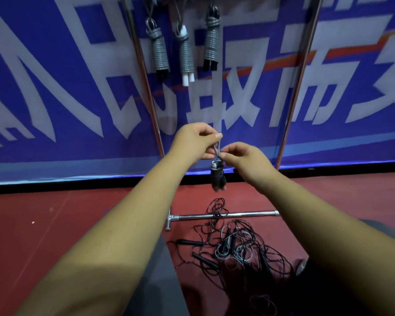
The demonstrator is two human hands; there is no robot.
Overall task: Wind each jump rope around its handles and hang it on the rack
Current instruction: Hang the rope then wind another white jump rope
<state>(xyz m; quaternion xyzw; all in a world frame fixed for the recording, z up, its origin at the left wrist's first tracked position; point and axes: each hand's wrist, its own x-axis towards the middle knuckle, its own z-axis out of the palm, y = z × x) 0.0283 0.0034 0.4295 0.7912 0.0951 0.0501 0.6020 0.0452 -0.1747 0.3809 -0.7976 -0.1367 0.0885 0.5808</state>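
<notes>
Rack (147, 87) is carrying three wound ropes (162, 53) high up. Left hand (194, 142) is pinching the top of the grey loop (217, 147). The bundle (218, 177) is hanging below, long axis vertical. Right hand (244, 158) is pinching the cord just above it. The hanging point is lying well above both hands, the left probably nearer.

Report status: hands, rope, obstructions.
Left hand and right hand pinch loop of wound rope. Three hung ropes on rack. Tangled pile on floor, nothing blocking.
</notes>
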